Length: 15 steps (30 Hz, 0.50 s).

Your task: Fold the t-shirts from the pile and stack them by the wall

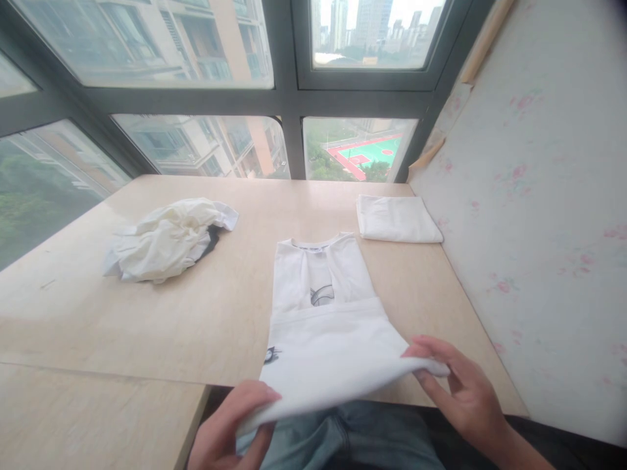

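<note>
A white T-shirt (337, 339) lies partly folded on the wooden surface, its collar toward the window and its sides tucked inward. Its lower part is turned up over the middle, and a grey line print shows in the gap below the neck. My left hand (235, 424) pinches the near left corner of the fold between thumb and fingers. At the near right corner, my right hand (460, 385) grips the cloth the same way. The near folded edge is lifted off the surface and sags between both hands, above my lap.
A crumpled heap of white clothing (166, 241) with a dark patch lies at the left. At the back right sits a folded white cloth (399, 219) close to the floral-papered wall (533, 215). Windows with dark frames (294, 98) stand behind the wooden surface (235, 320).
</note>
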Each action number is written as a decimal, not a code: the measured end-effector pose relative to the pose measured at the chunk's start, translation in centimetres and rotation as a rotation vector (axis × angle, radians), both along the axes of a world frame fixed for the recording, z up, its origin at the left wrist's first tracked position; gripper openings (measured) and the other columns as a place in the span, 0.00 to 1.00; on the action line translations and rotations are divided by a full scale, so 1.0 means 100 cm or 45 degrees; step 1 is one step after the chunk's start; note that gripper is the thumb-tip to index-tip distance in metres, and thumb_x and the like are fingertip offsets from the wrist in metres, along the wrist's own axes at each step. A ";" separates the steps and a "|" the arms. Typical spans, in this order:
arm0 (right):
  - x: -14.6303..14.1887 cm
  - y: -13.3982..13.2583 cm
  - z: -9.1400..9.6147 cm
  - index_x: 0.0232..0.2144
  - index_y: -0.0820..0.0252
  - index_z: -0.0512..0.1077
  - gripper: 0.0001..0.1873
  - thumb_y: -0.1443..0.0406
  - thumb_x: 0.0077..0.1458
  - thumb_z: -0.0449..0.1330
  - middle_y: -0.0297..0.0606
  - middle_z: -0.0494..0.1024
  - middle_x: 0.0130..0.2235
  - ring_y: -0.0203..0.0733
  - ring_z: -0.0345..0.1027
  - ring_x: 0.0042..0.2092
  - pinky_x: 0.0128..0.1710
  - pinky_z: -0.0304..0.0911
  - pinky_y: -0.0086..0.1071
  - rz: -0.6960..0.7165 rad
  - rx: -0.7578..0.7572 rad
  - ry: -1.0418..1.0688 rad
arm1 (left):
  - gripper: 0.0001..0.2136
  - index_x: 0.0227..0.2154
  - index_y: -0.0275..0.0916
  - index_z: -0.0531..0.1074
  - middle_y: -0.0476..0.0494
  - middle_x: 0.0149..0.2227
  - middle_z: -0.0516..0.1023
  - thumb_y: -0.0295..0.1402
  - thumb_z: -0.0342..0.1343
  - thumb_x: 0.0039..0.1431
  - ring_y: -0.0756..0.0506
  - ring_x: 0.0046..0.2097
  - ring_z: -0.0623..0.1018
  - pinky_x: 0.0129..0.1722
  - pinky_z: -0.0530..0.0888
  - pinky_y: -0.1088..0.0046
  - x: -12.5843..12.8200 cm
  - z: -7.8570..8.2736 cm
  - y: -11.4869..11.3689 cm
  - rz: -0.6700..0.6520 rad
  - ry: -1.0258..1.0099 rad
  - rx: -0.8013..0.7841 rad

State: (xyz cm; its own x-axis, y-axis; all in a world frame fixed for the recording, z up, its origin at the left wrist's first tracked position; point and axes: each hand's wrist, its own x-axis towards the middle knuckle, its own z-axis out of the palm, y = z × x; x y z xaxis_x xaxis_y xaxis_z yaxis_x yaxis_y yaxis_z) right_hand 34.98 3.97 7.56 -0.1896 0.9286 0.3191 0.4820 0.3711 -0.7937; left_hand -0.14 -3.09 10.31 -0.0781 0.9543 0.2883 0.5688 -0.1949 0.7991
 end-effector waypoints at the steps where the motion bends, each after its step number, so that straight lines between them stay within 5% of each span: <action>1: -0.005 0.018 0.013 0.54 0.50 0.68 0.20 0.63 0.59 0.61 0.40 0.81 0.39 0.45 0.78 0.39 0.40 0.77 0.36 -0.015 -0.013 0.038 | 0.08 0.41 0.47 0.76 0.46 0.38 0.81 0.32 0.59 0.58 0.43 0.39 0.81 0.40 0.81 0.67 0.001 0.009 0.012 0.083 -0.030 -0.009; 5: -0.030 0.107 0.056 0.54 0.53 0.68 0.20 0.60 0.59 0.61 0.38 0.79 0.40 0.41 0.75 0.39 0.36 0.73 0.33 -0.030 -0.001 0.156 | 0.12 0.42 0.41 0.76 0.44 0.41 0.81 0.39 0.62 0.56 0.43 0.42 0.80 0.44 0.79 0.66 0.001 0.036 0.085 0.287 -0.192 0.005; 8: -0.050 0.179 0.065 0.54 0.55 0.69 0.22 0.59 0.57 0.62 0.39 0.79 0.44 0.42 0.72 0.42 0.39 0.70 0.35 0.001 0.017 0.159 | 0.19 0.46 0.40 0.76 0.44 0.41 0.79 0.42 0.64 0.53 0.45 0.42 0.79 0.40 0.77 0.72 -0.011 0.037 0.155 0.267 -0.299 0.019; 11: -0.067 0.242 0.050 0.53 0.57 0.70 0.22 0.61 0.56 0.61 0.40 0.79 0.46 0.42 0.72 0.44 0.43 0.68 0.36 0.044 -0.036 0.143 | 0.26 0.53 0.40 0.72 0.46 0.37 0.78 0.45 0.63 0.53 0.47 0.35 0.77 0.32 0.74 0.75 -0.029 0.021 0.222 0.210 -0.328 -0.090; 15: -0.087 0.302 0.009 0.52 0.62 0.70 0.21 0.66 0.55 0.56 0.42 0.79 0.46 0.42 0.72 0.48 0.49 0.66 0.37 -0.025 -0.150 -0.041 | 0.27 0.57 0.37 0.68 0.42 0.42 0.78 0.44 0.56 0.56 0.45 0.40 0.78 0.36 0.74 0.72 -0.046 -0.014 0.291 0.109 -0.188 -0.312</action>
State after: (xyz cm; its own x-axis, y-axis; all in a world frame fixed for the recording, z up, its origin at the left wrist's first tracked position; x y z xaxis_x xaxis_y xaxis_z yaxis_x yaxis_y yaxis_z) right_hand 26.26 34.17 8.45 -0.1794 0.9629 0.2017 0.5142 0.2665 -0.8152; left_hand -4.70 26.03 8.91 -0.1850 0.9823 0.0299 0.4490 0.0575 0.8917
